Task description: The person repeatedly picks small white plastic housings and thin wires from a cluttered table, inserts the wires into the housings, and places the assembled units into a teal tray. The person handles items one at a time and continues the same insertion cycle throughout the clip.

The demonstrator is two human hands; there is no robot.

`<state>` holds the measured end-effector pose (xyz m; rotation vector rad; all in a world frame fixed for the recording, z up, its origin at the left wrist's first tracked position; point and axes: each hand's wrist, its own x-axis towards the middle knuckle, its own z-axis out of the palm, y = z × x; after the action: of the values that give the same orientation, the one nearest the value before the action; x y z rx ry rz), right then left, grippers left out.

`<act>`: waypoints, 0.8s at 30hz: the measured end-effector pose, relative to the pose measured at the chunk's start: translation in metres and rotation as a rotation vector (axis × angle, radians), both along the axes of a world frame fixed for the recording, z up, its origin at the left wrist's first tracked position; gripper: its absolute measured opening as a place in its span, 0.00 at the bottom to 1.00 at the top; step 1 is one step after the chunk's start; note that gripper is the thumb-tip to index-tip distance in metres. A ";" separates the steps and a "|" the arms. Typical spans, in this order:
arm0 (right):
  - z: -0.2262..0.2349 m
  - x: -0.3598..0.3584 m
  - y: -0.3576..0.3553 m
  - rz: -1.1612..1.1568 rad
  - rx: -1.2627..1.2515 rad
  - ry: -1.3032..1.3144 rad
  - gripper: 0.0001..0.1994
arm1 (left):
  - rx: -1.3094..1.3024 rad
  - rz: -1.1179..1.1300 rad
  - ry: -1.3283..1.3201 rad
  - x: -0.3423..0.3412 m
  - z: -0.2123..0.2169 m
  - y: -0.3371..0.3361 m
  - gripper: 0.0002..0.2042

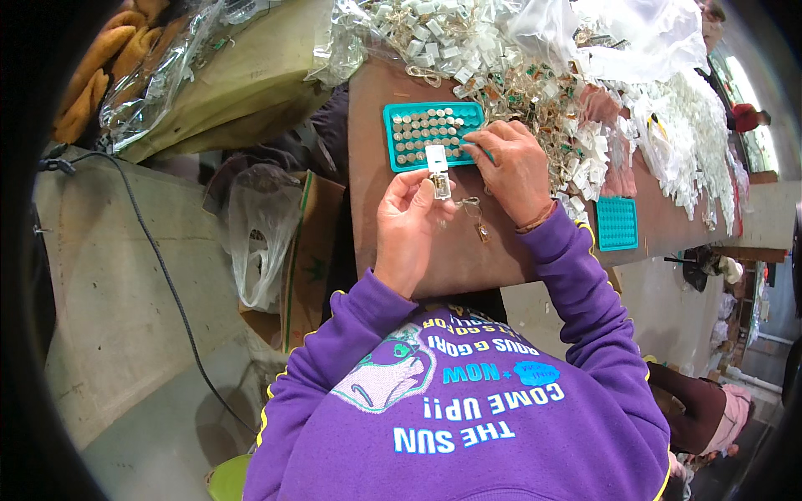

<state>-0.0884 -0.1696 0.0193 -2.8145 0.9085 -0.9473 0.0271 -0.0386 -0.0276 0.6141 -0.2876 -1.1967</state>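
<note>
My left hand (405, 221) pinches a small white plastic battery case (437, 159) upright between thumb and fingers. Its lower part is see-through, with metal parts inside. A thin wire with a small gold-coloured piece (482, 233) at its end lies below, beside the left fingers; whether it joins the case I cannot tell. Just behind the case is a teal tray (388, 134) with rows of round silver button cells (424, 132). My right hand (514, 167) is at the tray's right side, thumb and forefinger closed together at its edge; what they hold, if anything, is hidden.
A large heap of white cases and wires (535, 92) covers the table's far and right side. A second teal tray (616, 224) lies at the right. Clear plastic bags (652, 37) rest on the heap. A cardboard box (313, 250) and hanging bag (266, 221) stand left of the table.
</note>
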 end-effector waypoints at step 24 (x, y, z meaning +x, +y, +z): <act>0.018 -0.003 0.016 0.215 0.228 -0.190 0.06 | 0.030 0.006 0.004 -0.001 0.001 -0.002 0.09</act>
<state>-0.0915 -0.1532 0.0375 -2.5182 0.6313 -0.9900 0.0257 -0.0407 -0.0269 0.6381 -0.2647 -1.1984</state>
